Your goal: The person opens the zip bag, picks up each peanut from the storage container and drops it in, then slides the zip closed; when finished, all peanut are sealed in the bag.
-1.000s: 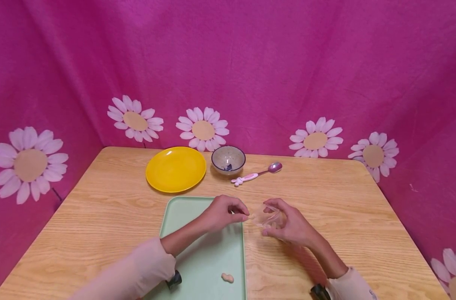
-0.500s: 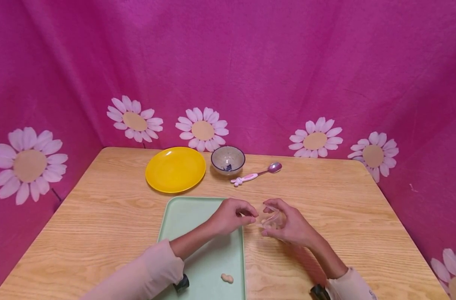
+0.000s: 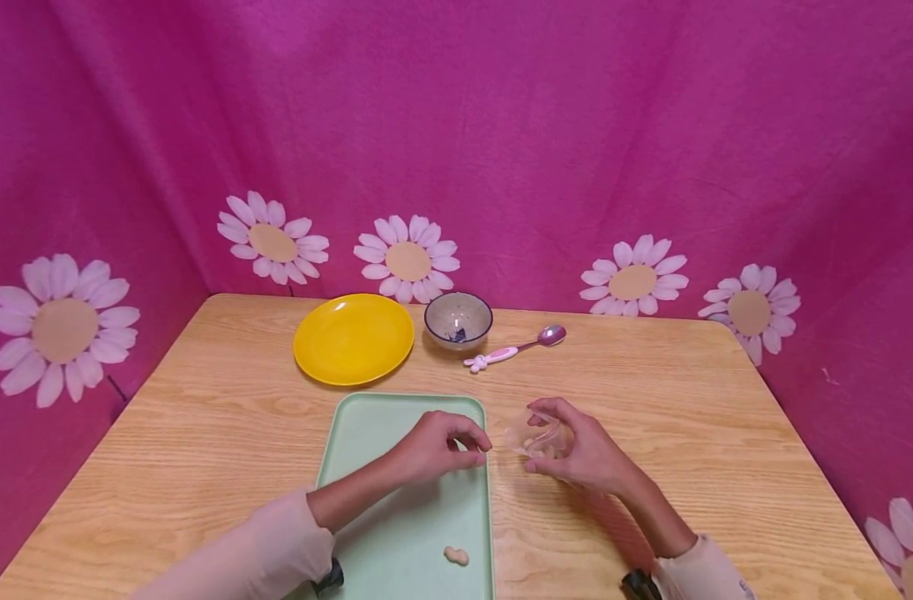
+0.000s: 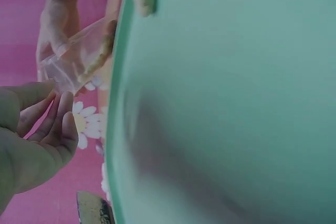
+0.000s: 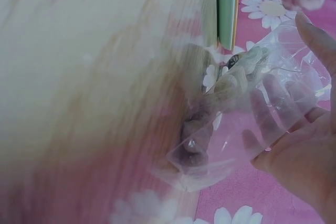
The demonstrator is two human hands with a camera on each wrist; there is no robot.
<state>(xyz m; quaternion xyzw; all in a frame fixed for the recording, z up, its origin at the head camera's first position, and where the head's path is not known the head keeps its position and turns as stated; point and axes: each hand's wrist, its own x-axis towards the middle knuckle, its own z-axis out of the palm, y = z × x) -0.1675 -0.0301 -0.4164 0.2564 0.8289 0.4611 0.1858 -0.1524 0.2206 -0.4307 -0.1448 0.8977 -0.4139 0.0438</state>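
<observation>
A clear plastic bag (image 3: 518,433) stands mouth-left over the wood right of the green tray (image 3: 404,546). My right hand (image 3: 587,450) holds it between thumb and fingers. Several peanuts (image 5: 194,140) lie inside the bag, seen in the right wrist view. Just left of the bag's mouth, over the tray's right rim, is my left hand (image 3: 441,446). Its fingers are loosely bent with a gap to the thumb, and nothing shows between them. One peanut (image 3: 456,555) lies on the tray near its lower right side.
Behind the tray sit a yellow plate (image 3: 354,339) and a dark-rimmed bowl (image 3: 459,317). A spoon with a pink rabbit handle (image 3: 501,354) lies right of the bowl. A pink flowered cloth (image 3: 501,167) hangs around the wooden table (image 3: 696,433).
My left hand, pinching a small pale piece, reached right into the bag's mouth, then drew back left without it. My right hand and the bag stayed in place.
</observation>
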